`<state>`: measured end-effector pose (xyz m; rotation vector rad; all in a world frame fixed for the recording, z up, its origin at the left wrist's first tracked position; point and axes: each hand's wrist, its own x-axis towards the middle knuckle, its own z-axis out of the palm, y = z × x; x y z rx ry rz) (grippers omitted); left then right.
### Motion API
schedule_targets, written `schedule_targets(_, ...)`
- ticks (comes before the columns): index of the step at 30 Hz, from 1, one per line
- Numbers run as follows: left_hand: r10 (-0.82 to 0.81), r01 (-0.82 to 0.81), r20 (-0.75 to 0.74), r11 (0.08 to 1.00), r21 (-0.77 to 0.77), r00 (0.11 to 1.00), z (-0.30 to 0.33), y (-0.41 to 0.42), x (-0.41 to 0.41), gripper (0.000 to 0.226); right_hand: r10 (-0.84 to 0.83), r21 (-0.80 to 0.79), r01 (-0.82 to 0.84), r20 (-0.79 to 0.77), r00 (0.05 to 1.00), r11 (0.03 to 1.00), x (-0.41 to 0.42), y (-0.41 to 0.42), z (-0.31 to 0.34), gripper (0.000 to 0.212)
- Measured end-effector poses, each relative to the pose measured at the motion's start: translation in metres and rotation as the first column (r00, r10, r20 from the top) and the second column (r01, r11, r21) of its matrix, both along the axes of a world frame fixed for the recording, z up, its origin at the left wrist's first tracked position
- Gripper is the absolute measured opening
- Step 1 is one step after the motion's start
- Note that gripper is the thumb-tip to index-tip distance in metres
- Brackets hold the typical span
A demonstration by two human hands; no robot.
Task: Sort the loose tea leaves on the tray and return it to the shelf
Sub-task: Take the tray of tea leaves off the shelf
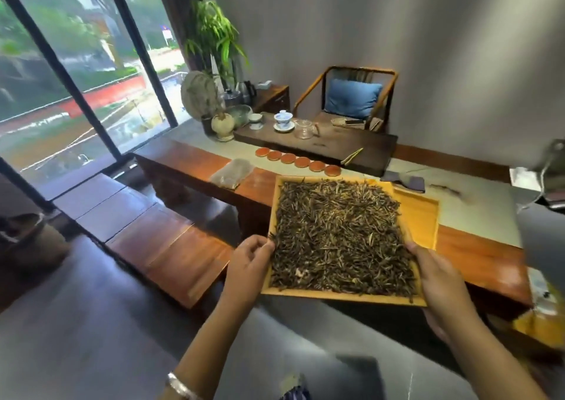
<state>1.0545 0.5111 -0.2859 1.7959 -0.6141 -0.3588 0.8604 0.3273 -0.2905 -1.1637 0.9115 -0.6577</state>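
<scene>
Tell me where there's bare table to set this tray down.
Bare grey runner lies right of the tray, past the folded cloth. Bare wood sits along the near right edge. Crowded: the coasters and dark tea board behind.

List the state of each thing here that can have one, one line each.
Square wooden tray: held at both sides, tilted.
Loose dark tea leaves: spread across the tray, covering most of it.
Left hand: gripping the tray's left edge.
Right hand: gripping the tray's right edge.
White lidded porcelain cup: lid on, upright on its saucer.
Clear glass pitcher: upright.
</scene>
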Motion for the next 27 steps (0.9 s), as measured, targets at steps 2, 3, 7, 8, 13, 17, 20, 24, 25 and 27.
schedule_targets(2, -0.087, 0.086, -0.032, 0.996, -0.019, 0.996, -0.003, -0.03, 0.012, 0.021, -0.059, -0.008, 0.059, -0.015, 0.998, 0.998, 0.001, -0.021, -0.004, 0.028)
schedule_targets(3, -0.126, 0.125, -0.036, 0.992, -0.025, 0.991, -0.005, -0.045, 0.018, 0.024, -0.089, -0.016, 0.089, -0.016, 0.996, 0.996, 0.002, -0.031, -0.006, 0.028)
schedule_targets(7, -0.246, 0.244, -0.052, 0.969, -0.037, 0.968, -0.012, -0.103, 0.046, 0.028, -0.211, -0.062, 0.21, -0.016, 0.977, 0.976, 0.012, -0.071, -0.015, 0.027)
schedule_targets(8, -0.269, 0.267, -0.047, 0.963, -0.039, 0.962, -0.013, -0.117, 0.054, 0.028, -0.236, -0.065, 0.235, -0.009, 0.972, 0.97, 0.016, -0.08, -0.018, 0.025)
schedule_targets(13, -0.395, 0.395, -0.009, 0.918, -0.037, 0.918, -0.026, -0.179, 0.094, 0.028, -0.365, -0.086, 0.366, 0.027, 0.931, 0.927, 0.036, -0.116, -0.042, 0.025)
schedule_targets(17, -0.519, 0.521, -0.05, 0.854, 0.019, 0.853, -0.038, -0.226, 0.118, 0.021, -0.452, -0.11, 0.45, 0.008, 0.892, 0.886, 0.047, -0.14, -0.059, 0.025)
schedule_targets(20, -0.59, 0.602, -0.148, 0.797, 0.053, 0.794, -0.049, -0.255, 0.13, 0.017, -0.487, -0.114, 0.481, -0.021, 0.873, 0.869, 0.048, -0.156, -0.069, 0.026)
schedule_targets(24, -0.643, 0.691, -0.312, 0.72, 0.062, 0.699, -0.07, -0.293, 0.138, 0.02, -0.498, -0.192, 0.474, -0.107, 0.86, 0.859, 0.047, -0.184, -0.081, 0.028)
schedule_targets(25, -0.646, 0.7, -0.332, 0.711, 0.066, 0.688, -0.075, -0.302, 0.139, 0.019, -0.489, -0.204, 0.459, -0.129, 0.863, 0.865, 0.046, -0.193, -0.085, 0.028)
schedule_targets(27, -0.634, 0.705, -0.376, 0.706, 0.076, 0.676, -0.087, -0.32, 0.138, 0.019, -0.461, -0.222, 0.422, -0.169, 0.871, 0.879, 0.045, -0.212, -0.094, 0.029)
